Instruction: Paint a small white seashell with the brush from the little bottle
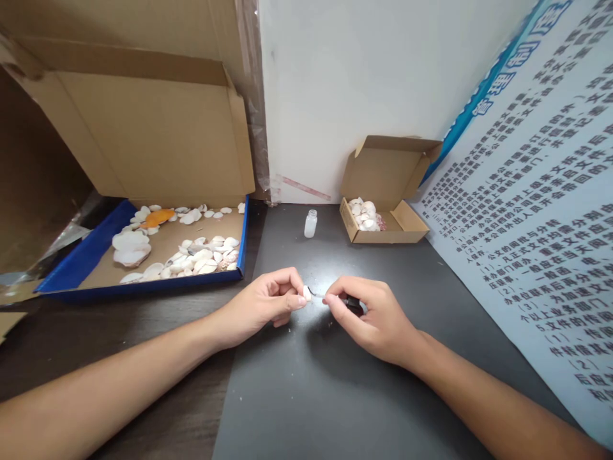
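Observation:
My left hand (268,303) pinches a small white shell (307,293) between thumb and fingertips, low over the dark mat (335,383). My right hand (371,316) is closed round a small dark tool (353,305) whose thin tip touches the shell. Both hands meet at the middle of the mat. A small white open bottle (311,223) stands upright on the mat behind the hands.
A blue-rimmed cardboard tray (76,268) with several white shells and one orange shell (158,218) lies at the left, its lid raised. A small open cardboard box (383,220) with shells sits at the back right. A printed poster (536,211) leans at the right against the white wall.

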Action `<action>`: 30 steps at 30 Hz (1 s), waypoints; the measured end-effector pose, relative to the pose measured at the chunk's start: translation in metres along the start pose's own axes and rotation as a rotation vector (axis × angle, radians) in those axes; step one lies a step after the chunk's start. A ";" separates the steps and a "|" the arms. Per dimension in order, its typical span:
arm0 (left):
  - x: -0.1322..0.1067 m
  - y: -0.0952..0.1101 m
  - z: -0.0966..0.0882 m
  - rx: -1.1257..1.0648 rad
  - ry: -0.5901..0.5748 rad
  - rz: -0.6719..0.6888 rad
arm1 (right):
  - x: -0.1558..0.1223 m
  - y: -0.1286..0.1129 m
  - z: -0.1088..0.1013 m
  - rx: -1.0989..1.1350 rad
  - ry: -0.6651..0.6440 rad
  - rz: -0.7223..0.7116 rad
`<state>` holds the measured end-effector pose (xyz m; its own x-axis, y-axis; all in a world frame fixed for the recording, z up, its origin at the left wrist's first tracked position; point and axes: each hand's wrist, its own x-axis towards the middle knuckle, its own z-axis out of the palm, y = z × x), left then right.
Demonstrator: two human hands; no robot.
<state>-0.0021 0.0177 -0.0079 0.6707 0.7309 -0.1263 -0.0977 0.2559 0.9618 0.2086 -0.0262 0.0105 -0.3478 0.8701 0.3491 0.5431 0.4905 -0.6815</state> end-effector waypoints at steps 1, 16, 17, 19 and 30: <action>0.000 0.000 0.000 0.002 0.001 -0.002 | 0.000 0.000 0.000 0.023 -0.030 -0.018; 0.001 0.000 0.001 0.054 0.010 -0.003 | 0.000 -0.001 0.001 -0.002 0.007 0.051; 0.001 0.000 0.001 0.056 0.013 0.000 | -0.001 -0.001 0.001 0.006 -0.009 0.037; 0.001 0.000 0.001 0.055 0.019 0.009 | -0.001 -0.003 0.000 0.026 -0.027 0.003; -0.002 0.003 0.003 0.104 0.016 -0.002 | 0.000 -0.001 0.002 -0.023 0.057 0.098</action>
<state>-0.0017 0.0154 -0.0040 0.6587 0.7409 -0.1313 -0.0190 0.1909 0.9814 0.2072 -0.0270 0.0098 -0.2486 0.9151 0.3176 0.5897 0.4031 -0.6998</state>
